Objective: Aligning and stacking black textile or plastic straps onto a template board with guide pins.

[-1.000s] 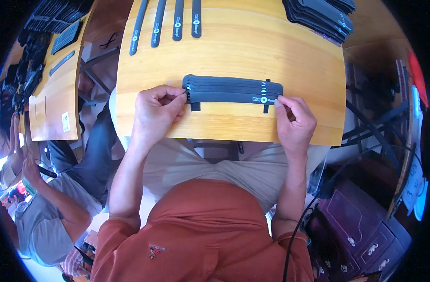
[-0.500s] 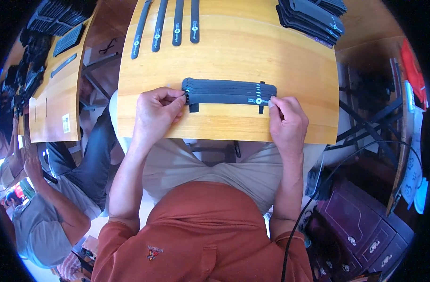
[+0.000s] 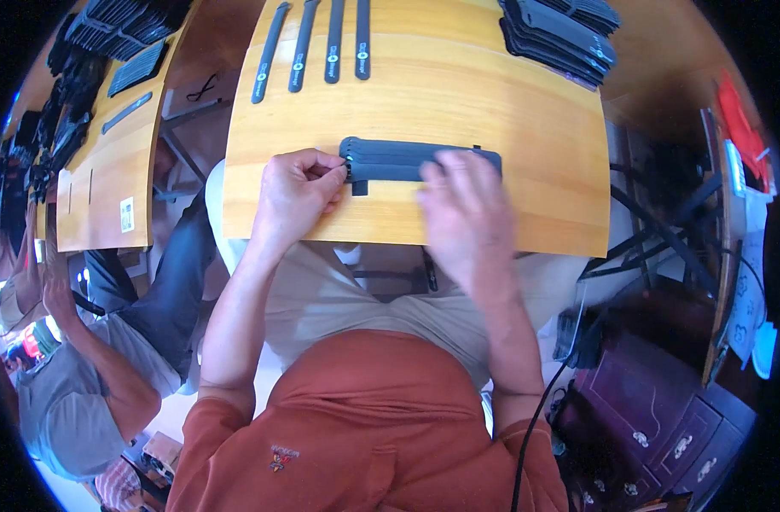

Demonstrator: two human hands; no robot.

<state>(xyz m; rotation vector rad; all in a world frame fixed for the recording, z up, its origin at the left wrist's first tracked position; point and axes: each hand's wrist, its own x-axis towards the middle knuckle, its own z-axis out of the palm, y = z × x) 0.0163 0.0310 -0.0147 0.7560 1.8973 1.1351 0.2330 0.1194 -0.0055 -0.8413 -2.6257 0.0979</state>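
A row of dark grey fabric straps (image 3: 385, 160), overlapping one another, lies crosswise on the wooden table in front of me. At its left end my left hand (image 3: 294, 194) is closed in a pinch on the end of the nearest strap. My right hand (image 3: 471, 213) is over the right part of the row, smeared by motion, its fingers reaching across the straps; whether it grips anything is unclear. A short black strip (image 3: 360, 188) sticks out from under the row near my left hand. Another black tab shows behind the right end.
Several single straps (image 3: 333, 43) lie side by side at the far left of the table (image 3: 543, 205). Stacked straps (image 3: 560, 43) sit at its far right. To the left, a co-worker (image 3: 91, 384) sits at another table (image 3: 108, 192) with more straps. A purple cabinet (image 3: 663, 427) stands at right.
My right hand has left the straps' right end and moved left over the row, its fingers now stretched out. My left hand keeps its pinch at the left end.
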